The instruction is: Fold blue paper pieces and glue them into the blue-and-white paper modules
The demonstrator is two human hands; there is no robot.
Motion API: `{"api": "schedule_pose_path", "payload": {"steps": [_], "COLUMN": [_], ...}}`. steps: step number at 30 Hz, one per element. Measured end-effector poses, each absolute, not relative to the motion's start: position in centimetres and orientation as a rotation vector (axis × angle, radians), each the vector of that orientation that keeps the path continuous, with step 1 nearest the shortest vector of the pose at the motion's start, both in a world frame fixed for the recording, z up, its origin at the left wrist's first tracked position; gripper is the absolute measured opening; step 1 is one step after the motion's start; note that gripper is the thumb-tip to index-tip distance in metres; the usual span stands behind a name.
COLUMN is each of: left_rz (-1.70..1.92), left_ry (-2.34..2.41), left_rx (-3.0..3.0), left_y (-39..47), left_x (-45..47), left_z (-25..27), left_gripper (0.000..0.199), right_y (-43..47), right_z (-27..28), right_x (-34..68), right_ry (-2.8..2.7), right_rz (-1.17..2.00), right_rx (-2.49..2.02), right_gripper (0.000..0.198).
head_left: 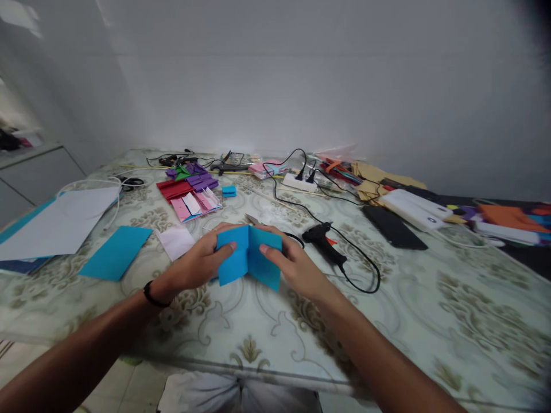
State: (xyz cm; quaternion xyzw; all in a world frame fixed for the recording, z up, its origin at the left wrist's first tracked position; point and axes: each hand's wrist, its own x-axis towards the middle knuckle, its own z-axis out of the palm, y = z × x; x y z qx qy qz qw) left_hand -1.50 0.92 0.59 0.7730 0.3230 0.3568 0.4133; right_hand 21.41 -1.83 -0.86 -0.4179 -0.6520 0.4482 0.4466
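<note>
Both hands hold a folded blue paper [233,267] above the tabletop [387,321], between its middle and its near edge. The paper is spread along an upright centre crease, with two panels angled apart. The left hand [200,261] has its fingers closed on the left panel, thumb across the near face and the others behind; the right hand [297,264] pinches the right panel likewise. A black band [155,295] circles the left wrist.

Just beyond the hands, a metal blade tip [253,219] shows, its remainder hidden. A black glue gun [325,242] lies right of the right hand, its cord looping beside it. Toward the left edge are a plain blue sheet [116,252], a pale pink sheet [175,241] and a large white sheet [64,221] over blue ones. Purple [202,179], red [174,190] and pink folded papers [198,205] cluster toward the far edge, near a small blue folded piece [229,191]. A white power strip [299,182] sits by the far edge; a black smartphone [394,228] lies toward the right edge.
</note>
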Motion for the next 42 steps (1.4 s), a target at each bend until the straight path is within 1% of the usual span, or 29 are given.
{"api": "schedule_pose_path", "payload": {"steps": [5,10,14,16,20,24,26,29,32,34,36,39,42], "left_rz": [0.87,0.872,0.752,0.747,0.803,0.865,0.841,0.844,0.796,0.733,0.717,0.713,0.691], "left_ry": [0.885,0.913,0.97,0.968,0.953,0.836,0.789,0.788,0.738,0.666,0.632,0.74,0.882], "left_rx": [1.852,1.76,1.767,1.738,1.619,1.682,1.675,1.666,1.692,1.669,1.661,1.836,2.062], "left_y": [1.0,1.1,1.2,1.3,1.4,1.1,0.8,0.6,0.6,0.6,0.8,1.2,1.5], "left_x": [-1.4,-1.7,-1.9,-2.0,-2.1,-2.2,-2.2,-2.5,-2.8,-3.0,-3.0,-2.8,-2.5], "left_z": [0.9,1.0,0.7,0.6,1.0,2.4,3.1,3.6,4.0,4.1,4.1,3.6,2.7], "left_gripper": [0.048,0.053,0.041,0.036,0.034,0.019,0.017,0.02,0.032,0.041,0.043,0.034,0.02], "right_y": [-1.3,-1.2,-1.2,-1.2,-0.9,-0.9,-1.1,-1.4,-1.4,-1.3,-1.1,-1.0,-1.1], "right_z": [-0.8,-0.5,-0.5,-0.7,-1.1,-0.6,-0.1,0.8,1.3,1.3,1.1,0.7,0.4], "right_x": [21.9,22.3,22.4,22.4,22.7,23.1,23.3,23.5,23.4,23.3,23.2,23.0,22.6], "right_ry": [-1.645,-1.57,-1.505,-1.502,-1.48,-1.429,-1.394,-1.343,-1.306,-1.273,-1.288,-1.461,-1.622], "right_rz": [1.106,1.241,1.282,1.304,1.353,1.34,1.366,1.448,1.495,1.425,1.294,1.084,0.98], "right_rx": [-1.176,-1.193,-1.188,-1.173,-1.089,-0.955,-0.937,-0.907,-0.88,-0.943,-1.049,-1.152,-1.163], "right_gripper": [0.036,0.041,0.043,0.042,0.034,0.021,0.017,0.024,0.035,0.039,0.042,0.035,0.03]}}
